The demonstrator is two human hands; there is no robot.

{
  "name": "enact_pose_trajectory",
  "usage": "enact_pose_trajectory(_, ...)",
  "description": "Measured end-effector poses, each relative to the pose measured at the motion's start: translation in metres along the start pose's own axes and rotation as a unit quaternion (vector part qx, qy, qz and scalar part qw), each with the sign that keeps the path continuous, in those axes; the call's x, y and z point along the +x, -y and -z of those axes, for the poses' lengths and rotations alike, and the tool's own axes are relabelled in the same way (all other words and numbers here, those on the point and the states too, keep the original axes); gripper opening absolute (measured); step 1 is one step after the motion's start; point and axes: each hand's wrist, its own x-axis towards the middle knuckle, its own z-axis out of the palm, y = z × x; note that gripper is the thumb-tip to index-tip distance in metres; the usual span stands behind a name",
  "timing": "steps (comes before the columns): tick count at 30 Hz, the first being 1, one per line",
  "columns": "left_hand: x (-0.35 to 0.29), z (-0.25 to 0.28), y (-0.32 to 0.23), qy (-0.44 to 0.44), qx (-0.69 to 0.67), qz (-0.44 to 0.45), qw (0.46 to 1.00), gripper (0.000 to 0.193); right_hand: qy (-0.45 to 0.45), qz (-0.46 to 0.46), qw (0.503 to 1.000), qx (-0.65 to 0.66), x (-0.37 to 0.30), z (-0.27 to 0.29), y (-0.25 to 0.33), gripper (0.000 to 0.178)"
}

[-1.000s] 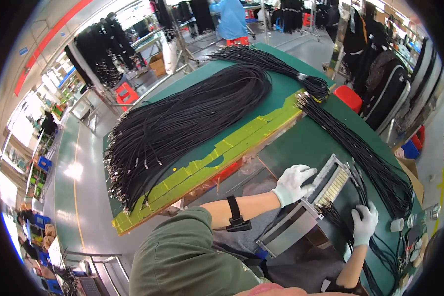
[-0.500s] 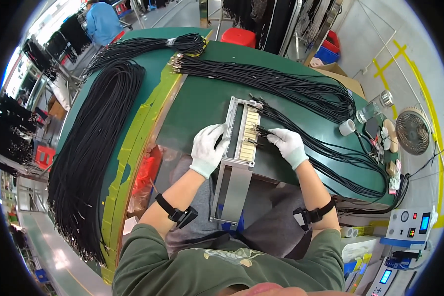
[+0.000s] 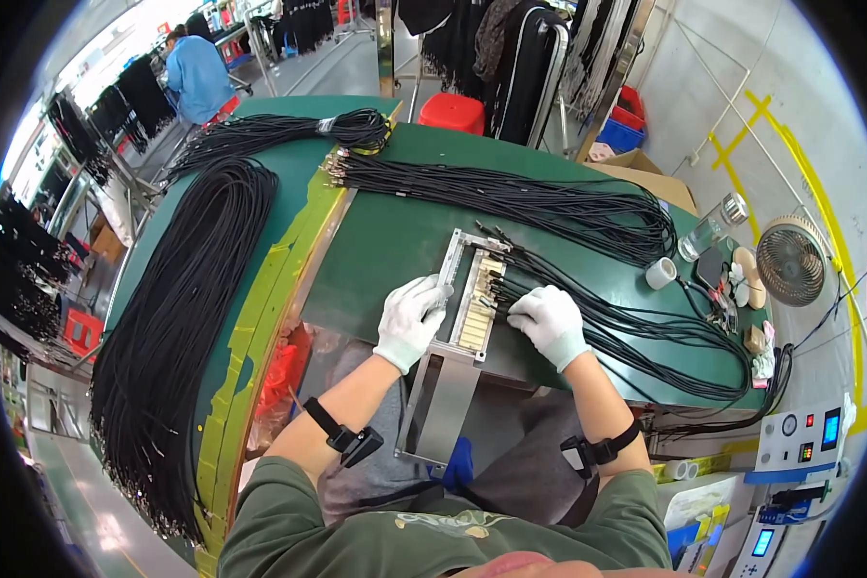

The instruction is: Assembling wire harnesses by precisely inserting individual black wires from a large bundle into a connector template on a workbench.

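Observation:
A metal clamping fixture (image 3: pixel 446 275) stands on the table's near edge, with a row of cream-coloured slots (image 3: pixel 475 330) inside its frame. My gloved left hand (image 3: pixel 410 320) is curled against the frame's left side rail. Several black cables (image 3: pixel 588 287) run from the right to the fixture, their ends lying in the upper and middle slots. The lower slots show no cable ends. At the right of the slots, my gloved right hand (image 3: pixel 549 324) has its fingertips closed around a black cable near its end; the fingers partly hide it.
Black cable bundles lie at the back (image 3: pixel 520 197), back left (image 3: pixel 289 132) and left (image 3: pixel 183 328) of the green table (image 3: pixel 376 260). To the right are a white cup (image 3: pixel 661 274), a glass bottle (image 3: pixel 711 228) and a fan (image 3: pixel 791 259). A yellow-taped strip (image 3: pixel 270 308) crosses the table.
The whole view has shifted, so the table and fixture appear lower. My right hand has moved a little nearer along the slot row, and my left hand stays at the frame.

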Motion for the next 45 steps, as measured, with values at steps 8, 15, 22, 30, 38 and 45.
enact_pose_trajectory(8, -0.004, 0.008, -0.019, -0.059, -0.003, -0.044, 0.997, 0.021, -0.078, 0.061, 0.995, 0.027, 0.002, 0.007, 0.013, 0.015)
enact_pose_trajectory(15, -0.011, 0.007, -0.025, -0.038, -0.101, -0.059, 0.992, 0.017, -0.064, 0.112, 0.986, 0.104, 0.004, -0.009, 0.042, 0.017)
enact_pose_trajectory(22, -0.011, 0.003, -0.011, 0.005, -0.135, -0.076, 0.988, 0.011, -0.053, 0.118, 0.974, 0.186, 0.01, -0.03, 0.042, 0.023)
enact_pose_trajectory(30, -0.015, 0.007, -0.01, 0.017, -0.068, -0.085, 0.994, 0.017, 0.005, 0.052, 0.97, 0.239, 0.01, -0.023, 0.056, 0.017)
enact_pose_trajectory(38, -0.013, 0.002, -0.009, -0.017, -0.069, -0.112, 0.991, 0.019, -0.019, 0.058, 0.956, 0.286, 0.01, -0.041, 0.039, 0.019)
enact_pose_trajectory(45, -0.005, 0.01, -0.011, 0.021, -0.061, -0.126, 0.99, 0.025, 0.024, 0.084, 0.963, 0.256, 0.019, -0.018, 0.043, 0.018)
